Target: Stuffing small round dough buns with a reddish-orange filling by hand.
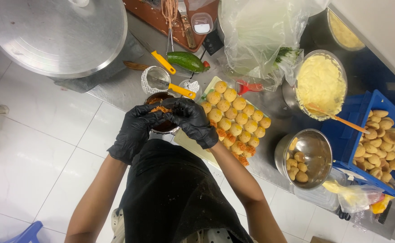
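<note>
Head cam: 2 black-gloved hands, left hand (pixel 136 128) & right hand (pixel 192 120), fingers curled together, pinched 1 orange filling lump (pixel 161 109) over 1 dark pot (pixel 163 126). Beyond: 1 tray (pixel 211 84) w/ approx 20 dough balls (pixel 236 118), 2 steel bowls, 1 blue crate (pixel 389 102), 1 big lid (pixel 55 33).

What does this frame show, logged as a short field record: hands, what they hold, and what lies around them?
setting: steel counter seen from above, white tiled floor
left hand: black glove, cupped against the other hand
right hand: black glove, fingers pinching
held: orange filling between both hands, over a small dark pot
beside hands: board of round yellow pastry balls
right side: bowl of pale cream, steel bowl with a few balls, blue crate of balls
far side: large steel lid, green avocado
</note>
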